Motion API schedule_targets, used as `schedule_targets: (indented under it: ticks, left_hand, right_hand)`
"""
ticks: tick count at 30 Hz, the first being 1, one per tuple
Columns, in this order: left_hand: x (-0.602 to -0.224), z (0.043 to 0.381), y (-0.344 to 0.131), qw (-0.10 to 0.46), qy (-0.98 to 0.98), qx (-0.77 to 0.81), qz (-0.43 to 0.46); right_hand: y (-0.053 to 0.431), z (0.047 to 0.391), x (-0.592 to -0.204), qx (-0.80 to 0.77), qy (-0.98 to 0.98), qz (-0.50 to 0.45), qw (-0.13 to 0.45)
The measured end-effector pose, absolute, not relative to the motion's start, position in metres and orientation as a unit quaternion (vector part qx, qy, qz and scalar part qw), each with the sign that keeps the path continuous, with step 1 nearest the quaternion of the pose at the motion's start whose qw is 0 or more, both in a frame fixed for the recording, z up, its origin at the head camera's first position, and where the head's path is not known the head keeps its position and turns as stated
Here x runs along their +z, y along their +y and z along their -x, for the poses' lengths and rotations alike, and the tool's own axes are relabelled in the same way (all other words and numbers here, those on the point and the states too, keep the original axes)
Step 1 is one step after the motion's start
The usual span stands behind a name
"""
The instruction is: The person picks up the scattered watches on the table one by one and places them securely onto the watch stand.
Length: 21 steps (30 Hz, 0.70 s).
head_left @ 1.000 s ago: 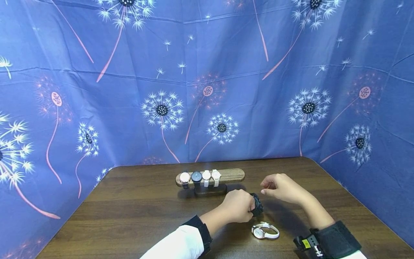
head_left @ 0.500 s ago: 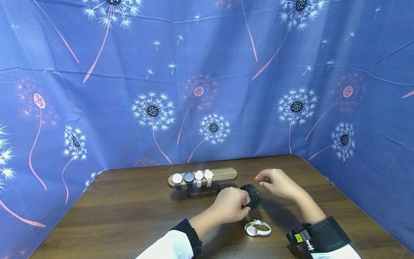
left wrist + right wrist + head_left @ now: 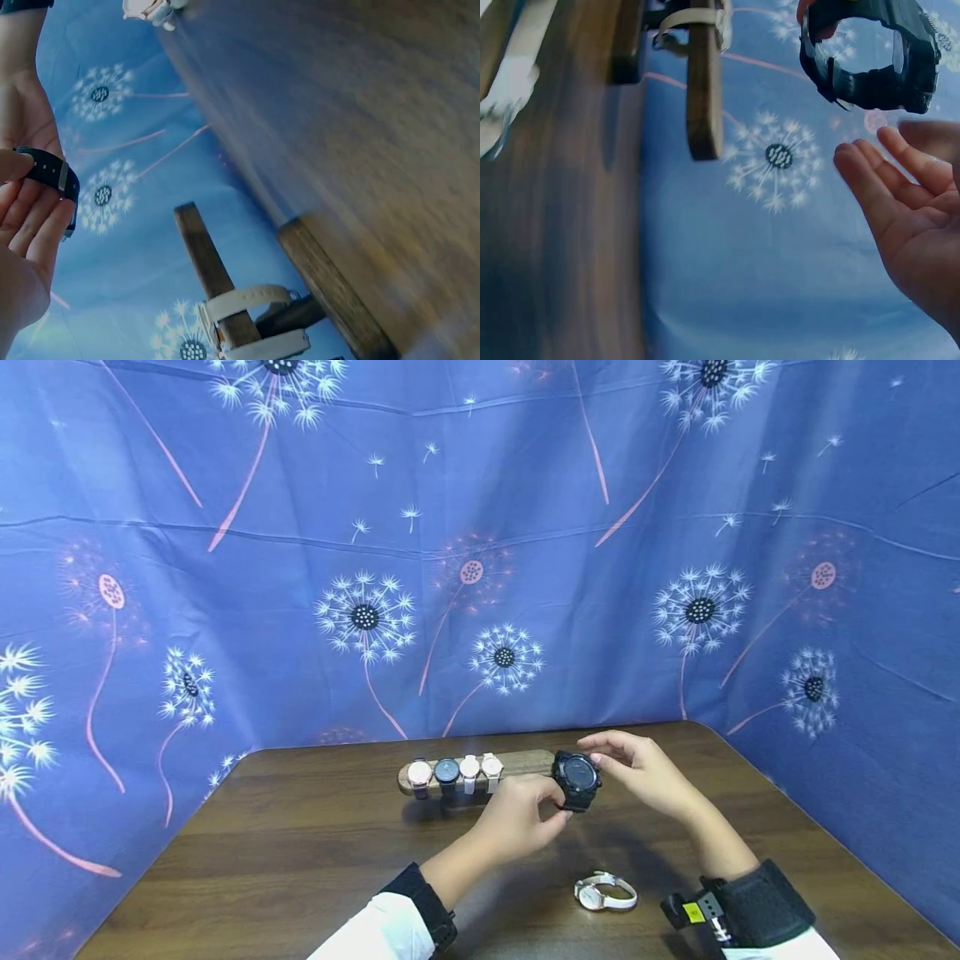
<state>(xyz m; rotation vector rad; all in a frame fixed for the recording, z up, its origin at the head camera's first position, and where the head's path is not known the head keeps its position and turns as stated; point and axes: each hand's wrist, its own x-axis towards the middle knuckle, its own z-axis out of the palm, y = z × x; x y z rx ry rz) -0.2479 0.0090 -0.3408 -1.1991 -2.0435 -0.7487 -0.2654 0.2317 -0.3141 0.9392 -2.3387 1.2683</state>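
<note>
Four watches (image 3: 450, 770) sit on a rack (image 3: 528, 763); the left hand (image 3: 516, 817) pinches a black watch (image 3: 577, 778) before the rack's right end. A white watch (image 3: 591, 897) lies on the table (image 3: 285, 843); the right hand (image 3: 645, 775), fingers loose, hovers beside the black watch.

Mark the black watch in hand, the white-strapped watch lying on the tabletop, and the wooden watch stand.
Black watch (image 3: 579, 772), head view: on its dial.
White-strapped watch (image 3: 591, 898), head view: on its dial.
Wooden watch stand (image 3: 528, 762), head view: on bare wood of its bar.
</note>
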Motion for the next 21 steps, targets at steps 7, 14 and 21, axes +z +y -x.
schedule_targets:
  ticks: [7,14,21]
  left_hand:
    - [-0.334,0.25,-0.005,0.342,-0.761,-0.315,0.453]
    - [-0.329,0.248,-0.015,0.349,-0.745,-0.352,0.446]
    - [-0.328,0.247,-0.024,0.356,-0.743,-0.368,0.431]
  right_hand:
    - [0.216,0.26,-0.298,0.489,-0.767,-0.385,0.157]
    - [0.206,0.256,-0.288,0.491,-0.75,-0.419,0.147]
    - [0.196,0.251,-0.287,0.489,-0.747,-0.428,0.142]
